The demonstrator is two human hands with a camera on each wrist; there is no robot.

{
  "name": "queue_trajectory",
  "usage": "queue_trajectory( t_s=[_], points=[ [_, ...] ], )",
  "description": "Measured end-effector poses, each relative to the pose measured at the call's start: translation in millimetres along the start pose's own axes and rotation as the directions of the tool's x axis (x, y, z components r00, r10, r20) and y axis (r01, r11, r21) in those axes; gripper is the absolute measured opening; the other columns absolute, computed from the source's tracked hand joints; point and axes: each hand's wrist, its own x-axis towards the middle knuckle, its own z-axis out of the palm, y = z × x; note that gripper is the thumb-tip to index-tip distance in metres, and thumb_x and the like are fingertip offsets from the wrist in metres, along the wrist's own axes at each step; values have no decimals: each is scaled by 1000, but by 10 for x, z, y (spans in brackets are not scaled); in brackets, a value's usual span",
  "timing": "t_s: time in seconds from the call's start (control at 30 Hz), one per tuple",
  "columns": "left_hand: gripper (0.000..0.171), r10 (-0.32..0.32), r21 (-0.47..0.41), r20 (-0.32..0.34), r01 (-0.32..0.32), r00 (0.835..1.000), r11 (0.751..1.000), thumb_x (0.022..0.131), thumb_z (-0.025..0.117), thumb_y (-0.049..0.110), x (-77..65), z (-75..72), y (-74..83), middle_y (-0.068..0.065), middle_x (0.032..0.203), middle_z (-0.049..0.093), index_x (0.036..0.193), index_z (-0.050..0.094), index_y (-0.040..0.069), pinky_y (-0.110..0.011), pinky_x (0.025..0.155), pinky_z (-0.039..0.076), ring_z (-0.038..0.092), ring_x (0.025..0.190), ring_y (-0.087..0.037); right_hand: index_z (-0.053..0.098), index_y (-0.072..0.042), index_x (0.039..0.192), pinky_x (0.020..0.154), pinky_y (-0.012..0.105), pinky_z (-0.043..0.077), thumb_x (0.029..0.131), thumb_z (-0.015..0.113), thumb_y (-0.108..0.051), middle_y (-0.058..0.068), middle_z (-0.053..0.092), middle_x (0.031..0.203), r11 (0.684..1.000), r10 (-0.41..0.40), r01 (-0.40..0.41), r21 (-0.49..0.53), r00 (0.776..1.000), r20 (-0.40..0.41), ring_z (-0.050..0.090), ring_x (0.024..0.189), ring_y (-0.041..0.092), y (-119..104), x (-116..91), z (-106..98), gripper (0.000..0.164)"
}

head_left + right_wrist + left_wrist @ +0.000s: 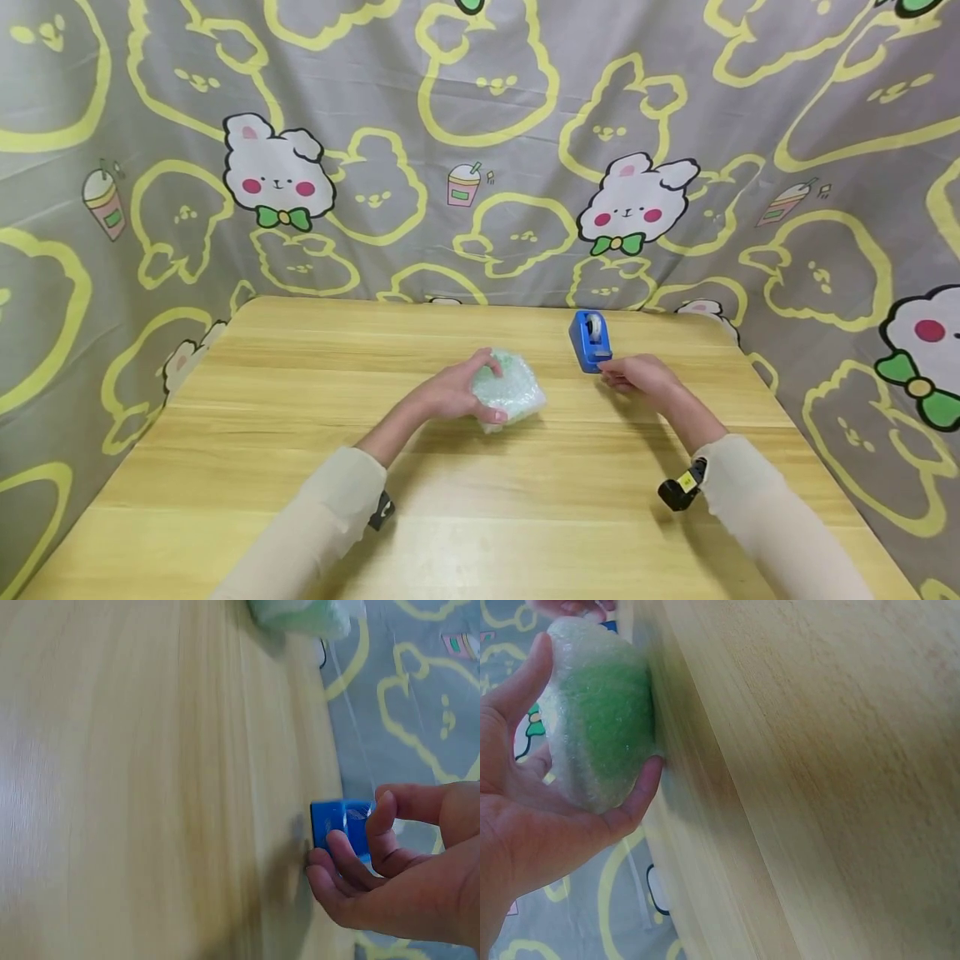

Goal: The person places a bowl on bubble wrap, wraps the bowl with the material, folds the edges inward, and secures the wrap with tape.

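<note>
A bubble-wrapped bundle [510, 387], green showing through its clear wrap, is gripped by my left hand [456, 390]. In the left wrist view the thumb and fingers spread around the bundle [604, 712], whose lower edge is close over the table. To its right stands a blue tape dispenser [589, 340] with a roll of clear tape in it. My right hand [641, 377] is at the dispenser's front end, pinching the tape's end there between thumb and index finger. Its other fingers curl beside the dispenser [328, 819] in the right wrist view.
Both things are on a wooden table [360, 333], toward its far side. A patterned grey curtain [390, 92] hangs behind the table and along both sides. A small black camera [681, 492] is worn at the right wrist.
</note>
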Motion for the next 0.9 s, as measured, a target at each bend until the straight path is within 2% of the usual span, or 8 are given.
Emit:
queue_trajectory(
  t_s=[0.17, 0.27, 0.43, 0.63, 0.77, 0.9],
  points=[
    [68, -6, 1, 0, 6, 1000, 1000, 76, 89, 39, -7, -7, 8, -14, 162, 37, 131, 51, 28, -60, 110, 41, 48, 136, -39, 63, -2, 95, 81, 32, 45, 103, 58, -31, -3, 58, 82, 997, -24, 26, -75, 1000, 19, 53, 82, 15, -218, -49, 97, 30],
    [69, -5, 0, -1, 5, 1000, 1000, 75, 89, 39, -5, -10, 10, -14, 163, 35, 131, 51, 28, -60, 111, 40, 47, 138, -40, 62, -8, 87, 84, 33, 42, 102, 60, -35, -4, 56, 80, 995, -43, 45, -90, 999, 21, 51, 81, 14, -369, -76, 152, 31],
    [69, -5, -4, 0, 5, 1000, 1000, 75, 90, 39, -1, -11, 8, -15, 161, 38, 131, 51, 28, -59, 109, 42, 49, 135, -39, 54, -12, 73, 86, 37, 38, 98, 65, -40, -3, 47, 71, 987, -78, 85, -137, 995, 57, 44, 71, 16, -547, -118, 264, 39],
    [67, -9, -18, 4, 9, 1000, 1000, 75, 90, 39, 11, -3, 14, -13, 163, 35, 129, 52, 28, -60, 110, 41, 48, 137, -39, 52, -16, 69, 80, 32, 41, 93, 70, -31, -3, 52, 82, 971, -119, 135, -199, 989, 91, 48, 81, 16, -681, -156, 459, 33],
    [67, -16, -16, 7, 16, 1000, 1000, 75, 90, 38, 12, 1, 16, -14, 162, 38, 129, 51, 29, -59, 109, 42, 49, 135, -39, 47, -15, 64, 78, 31, 40, 92, 71, -25, -1, 48, 74, 966, -137, 164, -199, 980, 144, 45, 79, 19, -756, -170, 605, 38],
    [70, -16, -10, 5, 16, 1000, 1000, 74, 90, 40, 11, -2, 17, -16, 159, 41, 131, 51, 28, -58, 107, 43, 52, 131, -37, 62, -12, 69, 88, 31, 43, 92, 72, -22, -3, 53, 75, 961, -149, 189, -200, 969, 199, 52, 88, 17, -833, -190, 735, 27]
  ],
)
